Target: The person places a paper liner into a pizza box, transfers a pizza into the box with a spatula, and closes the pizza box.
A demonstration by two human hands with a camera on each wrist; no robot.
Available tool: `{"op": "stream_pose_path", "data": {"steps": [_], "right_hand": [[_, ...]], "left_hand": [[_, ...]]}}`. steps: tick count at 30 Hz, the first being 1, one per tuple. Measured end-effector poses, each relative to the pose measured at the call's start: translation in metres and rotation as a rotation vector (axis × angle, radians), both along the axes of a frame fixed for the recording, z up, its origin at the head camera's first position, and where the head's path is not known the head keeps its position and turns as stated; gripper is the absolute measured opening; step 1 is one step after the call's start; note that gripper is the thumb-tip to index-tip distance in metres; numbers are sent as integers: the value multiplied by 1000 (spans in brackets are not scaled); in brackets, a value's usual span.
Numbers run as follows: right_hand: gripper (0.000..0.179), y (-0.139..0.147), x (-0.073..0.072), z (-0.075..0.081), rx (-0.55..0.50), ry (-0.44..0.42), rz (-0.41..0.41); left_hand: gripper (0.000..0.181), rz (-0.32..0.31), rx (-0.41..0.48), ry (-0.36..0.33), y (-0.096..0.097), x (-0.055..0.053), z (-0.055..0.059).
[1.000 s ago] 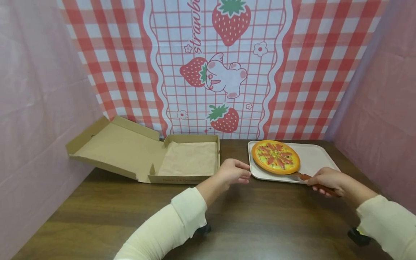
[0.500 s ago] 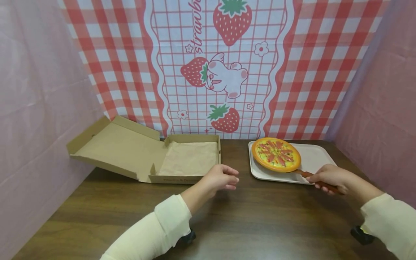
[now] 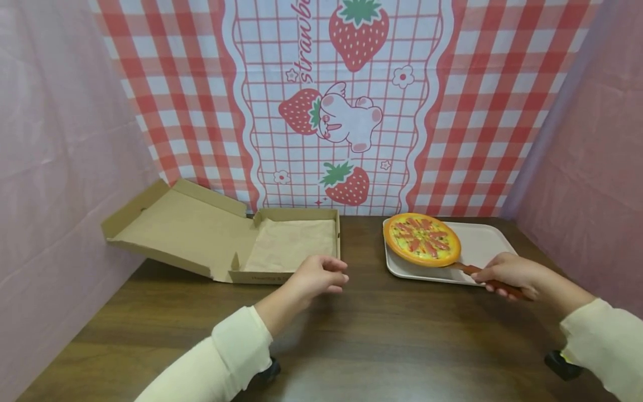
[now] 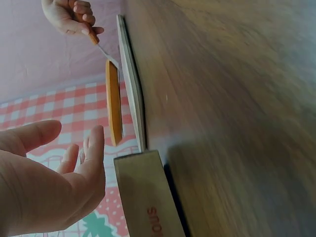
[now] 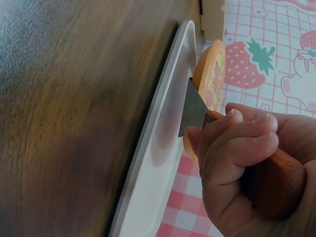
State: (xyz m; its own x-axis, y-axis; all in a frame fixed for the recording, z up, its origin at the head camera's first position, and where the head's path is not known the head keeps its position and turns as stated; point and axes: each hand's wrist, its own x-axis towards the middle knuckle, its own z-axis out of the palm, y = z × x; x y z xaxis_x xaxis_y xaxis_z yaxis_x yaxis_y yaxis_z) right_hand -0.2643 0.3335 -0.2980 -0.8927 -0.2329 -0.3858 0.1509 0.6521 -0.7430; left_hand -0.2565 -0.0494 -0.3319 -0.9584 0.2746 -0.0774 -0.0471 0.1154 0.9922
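My right hand (image 3: 509, 276) grips the wooden handle of a pizza server (image 5: 194, 109), whose metal blade lies under a toy pizza (image 3: 422, 240). The pizza, topped with red strips on yellow, is lifted above a white tray (image 3: 484, 245); in the right wrist view a gap and a shadow show beneath it. My left hand (image 3: 316, 276) holds nothing, its fingers relaxed, near the front right corner of an opened cardboard pizza box (image 3: 281, 276). From the left wrist view, its thumb and fingers stand apart, with the pizza (image 4: 114, 103) beyond them.
Brown paper (image 3: 293, 245) lines the box base. The box lid (image 3: 186, 226) lies folded back to the left. A strawberry-print checked cloth (image 3: 346, 111) hangs behind the wooden table (image 3: 402, 346), with pink cloths at both sides.
The pizza has risen off the tray on the server and shifted slightly left. My left hand has drawn away from the tray, leftward to the front of the box.
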Motion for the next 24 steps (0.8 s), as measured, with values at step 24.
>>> {"op": "stream_pose_path", "data": {"steps": [24], "right_hand": [[21,-40,8,11,-14,9,63]], "left_hand": [[34,71,-177,108,-46,12,6]]}}
